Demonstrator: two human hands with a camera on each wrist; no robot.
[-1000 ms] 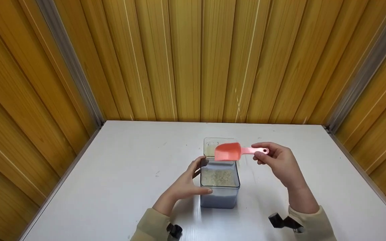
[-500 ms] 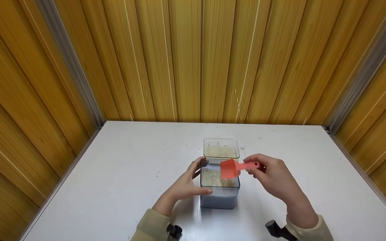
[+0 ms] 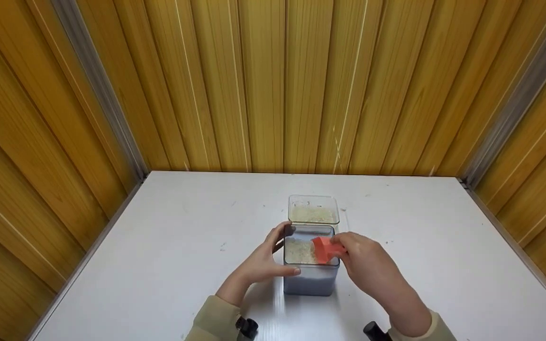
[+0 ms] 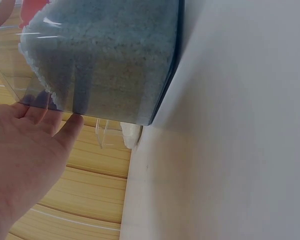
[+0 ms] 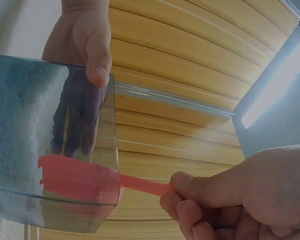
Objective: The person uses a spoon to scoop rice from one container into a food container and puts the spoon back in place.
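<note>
With right grip (image 3: 368, 263) pinched on handle (image 5: 146, 185) of coral-red plastic scoop (image 3: 322, 251) inside clear, blue-tinted rectangular container (image 3: 308, 284), and left grip (image 3: 263, 265) clasped about its sides: dig shallowly into pale granular contents (image 3: 297, 251), lift level.

Smooth plastic scoop (image 3: 321, 250), glossy see-through container (image 3: 308, 283), rough grains (image 3: 298, 252), smooth, faintly glossy tabletop (image 3: 178, 241), wood-grained panels (image 3: 262, 85), matt cloth sleeves (image 3: 217, 318)

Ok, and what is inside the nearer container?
Pale grains and most of a red scoop, whose handle sticks out to the right hand. The scoop's front edge looks sunk in the grains, which hide it and anything buried in their middle.
</note>
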